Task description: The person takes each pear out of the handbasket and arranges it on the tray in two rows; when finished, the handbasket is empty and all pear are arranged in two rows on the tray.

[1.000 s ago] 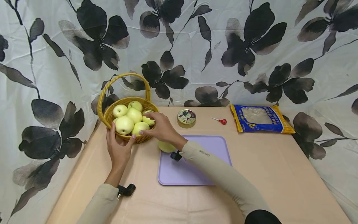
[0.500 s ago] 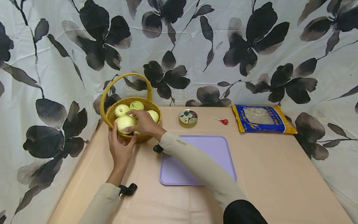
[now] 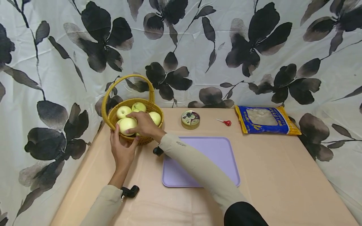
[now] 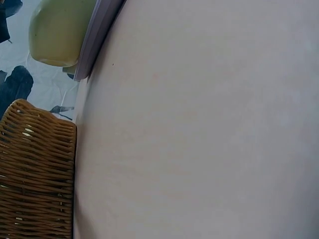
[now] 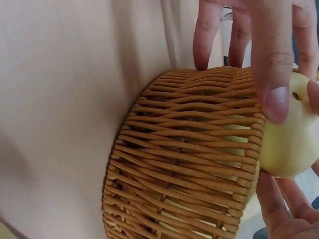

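Note:
A yellow wicker basket (image 3: 147,140) with a tall handle stands at the back left of the table, holding several pale green apples (image 3: 123,112). My left hand (image 3: 123,152) grips the front of its rim, thumb toward the right side. Over the basket, my right hand (image 3: 147,125) has its thumb and fingers around the front-left apple (image 3: 125,126). From the right wrist view, that apple (image 5: 286,147) sits just above the woven rim, fingertips on it. Another apple (image 4: 60,35) lies at the lilac tray (image 4: 97,42) in the left wrist view; the right forearm hides it from the head view.
The lilac tray (image 3: 220,157) lies right of the basket, partly under my right forearm. Behind it are a round tin (image 3: 190,120), a small red item with a pale pointed tip (image 3: 226,122), and a blue-and-yellow packet (image 3: 266,120). A floral curtain (image 3: 209,47) backs the table.
My right hand has moved left from the basket's right side onto the front-left apple, its forearm now covering the apple by the tray. My left hand keeps holding the rim.

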Tool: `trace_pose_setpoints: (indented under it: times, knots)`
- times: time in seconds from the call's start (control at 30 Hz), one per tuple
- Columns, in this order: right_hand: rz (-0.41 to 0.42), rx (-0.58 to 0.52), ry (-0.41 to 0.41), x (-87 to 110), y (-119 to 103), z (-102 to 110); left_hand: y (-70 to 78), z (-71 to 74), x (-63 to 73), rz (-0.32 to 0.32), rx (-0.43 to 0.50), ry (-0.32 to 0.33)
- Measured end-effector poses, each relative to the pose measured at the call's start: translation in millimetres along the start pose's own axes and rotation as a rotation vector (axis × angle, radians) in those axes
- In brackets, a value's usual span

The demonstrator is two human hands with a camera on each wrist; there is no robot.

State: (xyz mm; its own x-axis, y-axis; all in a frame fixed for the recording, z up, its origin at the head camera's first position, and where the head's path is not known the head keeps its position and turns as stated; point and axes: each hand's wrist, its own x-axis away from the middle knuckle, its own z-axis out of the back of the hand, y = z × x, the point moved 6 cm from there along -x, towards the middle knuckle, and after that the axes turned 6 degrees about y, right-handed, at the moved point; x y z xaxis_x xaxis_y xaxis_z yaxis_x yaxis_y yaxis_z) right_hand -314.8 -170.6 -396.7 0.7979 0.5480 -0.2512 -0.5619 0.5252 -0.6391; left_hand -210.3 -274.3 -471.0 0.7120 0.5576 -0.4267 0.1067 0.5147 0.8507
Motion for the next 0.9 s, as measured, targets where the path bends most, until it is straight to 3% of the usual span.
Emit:
trace_pose_setpoints:
  times: [0.13,0.47,0.67,0.9]
  knots:
    - [-0.024,-0.048,0.009,4.8,3,7,-0.9,-1.5,0.7,0.031,0.007,-0.008]
    - [-0.053,-0.166,0.04,21.4,16,29,-8.7,-4.2,3.9,0.198,0.047,-0.048]
    - [-0.053,-0.275,0.054,34.3,31,48,-9.8,-5.2,6.3,0.238,0.101,-0.059]
    - [-0.052,-0.315,0.085,59.8,54,79,-12.1,-5.1,6.8,0.245,0.147,-0.065]
